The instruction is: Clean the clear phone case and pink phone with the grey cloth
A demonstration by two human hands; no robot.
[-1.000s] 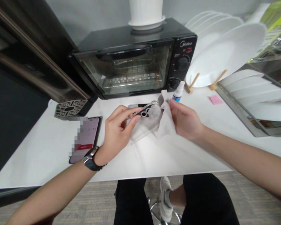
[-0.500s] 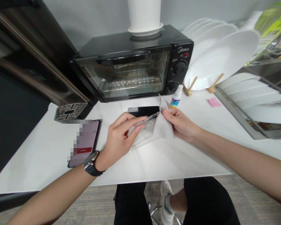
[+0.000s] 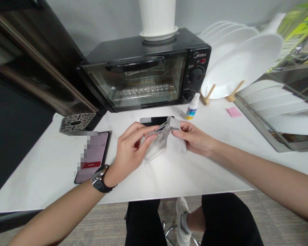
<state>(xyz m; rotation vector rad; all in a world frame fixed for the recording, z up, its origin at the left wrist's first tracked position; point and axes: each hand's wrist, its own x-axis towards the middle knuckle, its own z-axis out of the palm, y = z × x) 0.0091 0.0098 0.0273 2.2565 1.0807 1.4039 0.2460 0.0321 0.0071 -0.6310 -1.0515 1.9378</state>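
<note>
A clear plastic case (image 3: 154, 150), with a raised rim like a phone case, is tilted above the white table. Fingers and thumb of my left hand (image 3: 133, 145) pinch its upper left edge. In my right hand (image 3: 195, 136) is a pale grey cloth (image 3: 176, 141), folded over the case's right end with the thumb pressing on it. Part of that end is hidden under the cloth. Just behind the case lies a flat black object (image 3: 156, 120), partly covered. A small white spray bottle (image 3: 192, 108) with a blue and yellow label stands beyond my right hand.
A phone (image 3: 94, 157) with a lit screen lies left of my left hand. At the back is a black toaster oven (image 3: 143, 75) with a white pot (image 3: 157, 17) on top. White plates (image 3: 241, 65) stand in a rack at right, near a pink note (image 3: 234, 112).
My right hand has shifted slightly left and down, and the cloth now folds over the case's right end. More of the spray bottle shows. My left hand has hardly moved.
</note>
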